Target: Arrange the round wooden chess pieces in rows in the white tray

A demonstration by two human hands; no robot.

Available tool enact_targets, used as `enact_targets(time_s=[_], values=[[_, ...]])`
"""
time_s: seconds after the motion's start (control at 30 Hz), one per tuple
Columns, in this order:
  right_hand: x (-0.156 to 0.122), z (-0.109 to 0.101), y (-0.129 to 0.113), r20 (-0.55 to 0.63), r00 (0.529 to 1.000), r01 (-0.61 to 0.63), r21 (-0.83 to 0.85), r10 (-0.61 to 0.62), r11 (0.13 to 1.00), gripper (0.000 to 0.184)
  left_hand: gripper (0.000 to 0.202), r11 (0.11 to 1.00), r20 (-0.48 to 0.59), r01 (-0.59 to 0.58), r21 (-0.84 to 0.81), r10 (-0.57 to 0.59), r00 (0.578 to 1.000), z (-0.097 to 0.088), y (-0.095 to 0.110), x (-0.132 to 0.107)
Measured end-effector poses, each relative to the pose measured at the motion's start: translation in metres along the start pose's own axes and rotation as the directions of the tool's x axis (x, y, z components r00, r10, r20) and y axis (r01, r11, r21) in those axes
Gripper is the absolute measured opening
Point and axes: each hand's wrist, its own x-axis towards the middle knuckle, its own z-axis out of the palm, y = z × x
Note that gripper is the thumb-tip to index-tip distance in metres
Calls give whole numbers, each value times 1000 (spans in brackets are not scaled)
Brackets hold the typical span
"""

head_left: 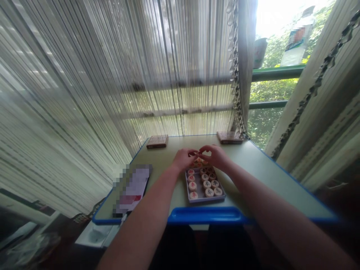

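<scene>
A shallow grey tray (189, 199) lies on the pale table (261, 168) in front of me, holding several round wooden chess discs (207, 184) marked in red and dark characters. Both hands are at the tray's far end. My left hand (183, 158) has its fingers curled down onto the discs there. My right hand (216, 155) is arched beside it, fingertips pinched together over the same discs. What each hand grips is too small to make out.
The table has a blue rim with a blue groove (206, 215) at the near edge. Two flat brown boxes lie at the back: one at the left (157, 141), one at the right (230, 137). A blurred packet (132, 190) lies at the left. Curtains hang close behind.
</scene>
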Motion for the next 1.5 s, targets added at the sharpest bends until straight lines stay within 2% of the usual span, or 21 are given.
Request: enact_targets(time_s=[0.17, 0.33, 0.43, 0.57, 0.67, 0.77, 0.83, 0.97, 1.1, 1.27, 1.43, 1.5], values=[[-1, 3, -4, -24, 999, 25, -48, -26, 999, 16, 29, 1000, -27, -27, -12, 27, 999, -2, 2, -1], [-2, 2, -8, -10, 995, -100, 50, 101, 994, 26, 27, 999, -80, -45, -23, 43, 996, -7, 10, -4], [-2, 1, -11, 35, 994, -105, 97, 103, 990, 24, 26, 999, -85, -49, -22, 47, 995, -10, 16, -9], [-5, -8, -21, 34, 999, -33, 100, 30, 994, 19, 30, 994, -108, -76, 82, 85, 991, -17, 21, -19], [-11, -19, -33, 55, 996, -76, 66, 72, 995, 19, 35, 983, -181, -93, 161, 122, 976, -23, 20, -30], [-19, -26, -37, 72, 989, -128, -17, 128, 992, 24, 30, 973, -263, -72, 218, 130, 956, -27, 16, -41], [-23, -27, -31, 46, 983, -177, -62, 180, 982, 27, 26, 959, -288, -40, 281, 124, 950, -26, 12, -46], [-27, -24, 2, -70, 925, -381, -129, 374, 916, 33, 27, 935, -251, 61, 349, 30, 968, -20, 5, -48], [-26, -22, 30, -68, 882, -470, -188, 466, 862, 30, 23, 907, -198, 156, 392, -82, 977, -15, -2, -45], [-26, -22, 40, -79, 888, -455, -279, 452, 845, 33, 26, 893, -180, 197, 404, -134, 975, -11, -9, -42], [-30, -19, 46, -63, 906, -410, -375, 418, 832, 31, 35, 887, -145, 126, 445, -67, 987, -7, -12, -44], [-33, -18, 47, -67, 908, -404, -397, 413, 824, 33, 34, 877, -133, 129, 463, -75, 988, -5, -13, -46]])
